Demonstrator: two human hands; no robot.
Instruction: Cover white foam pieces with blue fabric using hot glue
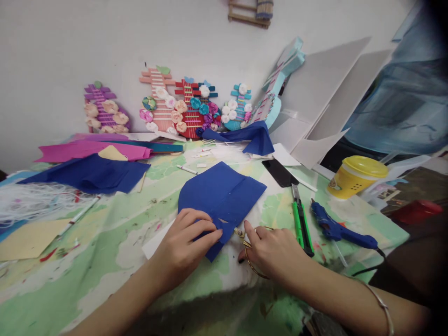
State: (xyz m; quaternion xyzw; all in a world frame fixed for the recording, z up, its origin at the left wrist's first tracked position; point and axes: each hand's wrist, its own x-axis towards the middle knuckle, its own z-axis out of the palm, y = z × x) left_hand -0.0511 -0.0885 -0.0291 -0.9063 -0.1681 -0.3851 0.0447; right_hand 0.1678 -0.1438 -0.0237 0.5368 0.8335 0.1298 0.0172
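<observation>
A green and white patterned cloth (115, 280) covers the table in front of a pale wall (105, 37). In the middle lies the blue paper (217, 189), with a small slit near its lower edge. The left hand (187, 238) rests on that lower part, fingers bent and close together; whether they pinch it, I cannot tell. The right hand (278, 249) has its fingers around the gold handles of the scissors (240, 233), at the paper's right edge; the blades are mostly hidden. To the right are a phone (279, 172), green cutter (303, 226), blue glue gun (339, 231) and yellow cup (355, 178).
</observation>
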